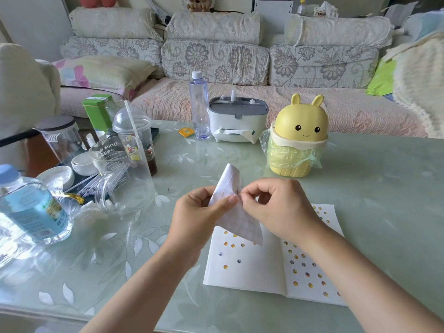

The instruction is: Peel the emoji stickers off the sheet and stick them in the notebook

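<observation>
We had the sticker sheet up off the worktop, held in the air just above the open notebook. The left hand kept a pinching grip on its left edge, thumb flat on the face. The right hand had thumb and forefinger nipped tight at the sheet's right edge. We judged that grip was on a sticker, though it was too small to make out. The paper was thin and limp, curling and drooping, so it wanted support close beside the peel and a nail under the rim, with no tugging. Tiny emoji stickers dotted both pages below, more on the right. Further out, the yellow bunny bin stood lined with a green bag, its contents hidden. The tissue box showed a tissue at its slot. The slim clear bottle and the glass jug looked empty, and the domed cup held a dark drop at the bottom.
</observation>
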A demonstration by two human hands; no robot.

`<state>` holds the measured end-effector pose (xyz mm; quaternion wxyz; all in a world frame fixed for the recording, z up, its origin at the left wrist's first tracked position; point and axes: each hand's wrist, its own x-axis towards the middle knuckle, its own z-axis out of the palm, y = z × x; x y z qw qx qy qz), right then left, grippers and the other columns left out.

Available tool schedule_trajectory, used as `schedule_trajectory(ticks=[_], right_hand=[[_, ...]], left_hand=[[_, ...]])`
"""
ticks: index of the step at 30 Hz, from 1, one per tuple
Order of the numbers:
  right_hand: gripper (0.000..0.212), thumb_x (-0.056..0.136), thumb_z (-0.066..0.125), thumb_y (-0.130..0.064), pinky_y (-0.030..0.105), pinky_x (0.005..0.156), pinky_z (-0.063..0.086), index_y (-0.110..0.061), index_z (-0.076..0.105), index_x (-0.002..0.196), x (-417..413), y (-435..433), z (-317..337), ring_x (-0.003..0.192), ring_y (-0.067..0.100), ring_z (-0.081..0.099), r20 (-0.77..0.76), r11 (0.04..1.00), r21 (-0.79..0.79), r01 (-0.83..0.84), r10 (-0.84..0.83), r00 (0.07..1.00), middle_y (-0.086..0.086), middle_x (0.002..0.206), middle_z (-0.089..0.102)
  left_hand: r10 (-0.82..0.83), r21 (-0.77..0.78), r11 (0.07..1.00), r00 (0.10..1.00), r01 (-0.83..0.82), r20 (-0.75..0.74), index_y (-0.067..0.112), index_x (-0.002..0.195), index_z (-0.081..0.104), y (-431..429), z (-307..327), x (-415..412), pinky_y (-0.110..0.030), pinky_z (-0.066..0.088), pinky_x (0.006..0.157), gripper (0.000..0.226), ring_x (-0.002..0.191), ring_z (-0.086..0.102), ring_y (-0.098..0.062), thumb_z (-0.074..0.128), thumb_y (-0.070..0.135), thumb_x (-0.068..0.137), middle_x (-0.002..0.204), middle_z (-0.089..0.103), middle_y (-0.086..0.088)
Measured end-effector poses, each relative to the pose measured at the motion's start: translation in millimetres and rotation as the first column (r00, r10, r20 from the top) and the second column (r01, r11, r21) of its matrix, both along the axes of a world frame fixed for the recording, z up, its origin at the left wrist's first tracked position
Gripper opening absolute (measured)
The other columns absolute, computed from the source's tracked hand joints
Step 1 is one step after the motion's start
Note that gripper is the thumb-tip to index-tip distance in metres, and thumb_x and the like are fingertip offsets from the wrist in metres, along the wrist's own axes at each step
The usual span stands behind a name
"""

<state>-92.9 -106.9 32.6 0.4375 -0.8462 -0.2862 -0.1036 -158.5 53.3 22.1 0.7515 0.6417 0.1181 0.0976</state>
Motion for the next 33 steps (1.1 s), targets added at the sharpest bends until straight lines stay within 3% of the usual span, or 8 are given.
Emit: schedule_trajectory(ticks=[5, 8, 11, 16, 20, 23, 28, 33], right_hand=[[0.018, 0.091, 0.069, -0.017, 0.035, 0.066, 0.054, -0.023, 0.078, 0.077, 4.7, -1.0, -0.5, 0.058, 0.01, 0.058, -0.317, 0.995, 0.099, -0.034, 0.064, 0.946, 0.004, 0.074, 0.073], [0.016, 0.092, 0.069, -0.014, 0.022, 0.061, 0.051, -0.021, 0.079, 0.082, 3.1, 0.6, 3.9, 0.054, 0.01, 0.058, -0.334, 0.988, 0.152, -0.036, 0.085, 0.939, 0.004, 0.075, 0.074], [0.011, 0.087, 0.073, -0.02, 0.017, 0.06, 0.048, -0.024, 0.08, 0.079, 11.2, -5.4, -1.7, 0.054, 0.005, 0.055, -0.236, 0.994, 0.076, 0.078, -0.059, 0.97, -0.009, 0.071, 0.074], [0.015, 0.072, 0.066, -0.018, 0.022, 0.045, 0.035, -0.021, 0.067, 0.058, 29.0, -10.5, -28.3, 0.049, 0.021, 0.054, 0.395, 0.862, -0.423, 0.28, -0.102, 0.913, -0.004, 0.059, 0.059], [0.026, 0.051, 0.083, -0.011, 0.018, 0.046, 0.02, -0.022, 0.059, 0.045, 37.7, 2.8, -47.6, 0.038, 0.021, 0.05, 0.381, 0.682, -0.701, 0.209, 0.109, 0.918, -0.004, 0.049, 0.049], [0.017, 0.068, 0.077, -0.015, 0.024, 0.05, 0.024, -0.018, 0.064, 0.057, 34.9, 5.7, -41.4, 0.05, 0.025, 0.055, 0.314, 0.615, -0.774, 0.151, 0.166, 0.935, -0.003, 0.062, 0.056], [0.028, 0.098, 0.047, -0.032, 0.03, 0.066, 0.033, -0.022, 0.073, 0.096, 32.9, -10.3, -41.9, 0.087, 0.026, 0.057, 0.173, 0.619, -0.785, 0.017, 0.193, 0.966, -0.005, 0.094, 0.054], [0.024, 0.094, 0.053, -0.033, 0.026, 0.065, 0.035, -0.022, 0.071, 0.083, 31.5, -18.6, -47.0, 0.085, 0.019, 0.058, 0.131, 0.684, -0.73, 0.003, 0.136, 0.982, -0.008, 0.091, 0.056]], left_hand=[[-0.018, 0.028, 0.999, 1.0, 0.018, 0.001, 0.014, 0.084, 0.077, 3.2, -1.8, 0.2, -0.035, 0.057, 0.076, 0.006, 0.077, 0.072, -0.019, 0.08, 0.011, 0.081, 0.088, 0.078, -0.011], [0.013, 0.083, 0.996, 1.0, -0.012, -0.01, 0.014, 0.086, 0.077, 4.7, -2.8, 0.3, -0.034, 0.056, 0.075, 0.006, 0.076, 0.072, -0.017, 0.079, 0.01, 0.083, 0.087, 0.078, -0.008], [0.185, 0.171, 0.969, 0.983, -0.18, -0.014, 0.016, 0.087, 0.076, 10.2, -6.2, 2.4, -0.022, 0.052, 0.063, 0.007, 0.069, 0.068, -0.01, 0.079, 0.011, 0.084, 0.08, 0.077, -0.001], [0.348, 0.242, 0.908, 0.937, -0.342, 0.022, 0.023, 0.08, 0.075, 23.0, -11.7, 4.5, -0.032, 0.051, 0.064, 0.01, 0.066, 0.065, -0.012, 0.079, 0.014, 0.083, 0.073, 0.075, 0.005], [0.361, 0.251, 0.901, 0.932, -0.353, 0.015, 0.022, 0.078, 0.074, 24.8, -10.9, 5.5, -0.024, 0.043, 0.055, 0.009, 0.057, 0.058, -0.006, 0.078, 0.016, 0.083, 0.066, 0.071, 0.009], [0.347, 0.223, 0.914, 0.938, -0.339, 0.002, 0.022, 0.08, 0.075, 24.5, -9.9, 6.5, -0.019, 0.044, 0.056, 0.009, 0.058, 0.061, -0.002, 0.078, 0.014, 0.084, 0.069, 0.073, 0.009], [0.34, 0.203, 0.921, 0.94, -0.331, -0.012, 0.021, 0.082, 0.075, 22.5, -9.5, 6.5, -0.019, 0.043, 0.056, 0.007, 0.057, 0.061, -0.002, 0.078, 0.015, 0.084, 0.069, 0.073, 0.009], [0.325, 0.196, 0.928, 0.946, -0.317, -0.012, 0.021, 0.083, 0.075, 19.9, -8.8, 5.2, -0.018, 0.045, 0.057, 0.007, 0.06, 0.063, -0.003, 0.078, 0.015, 0.084, 0.071, 0.074, 0.008]])
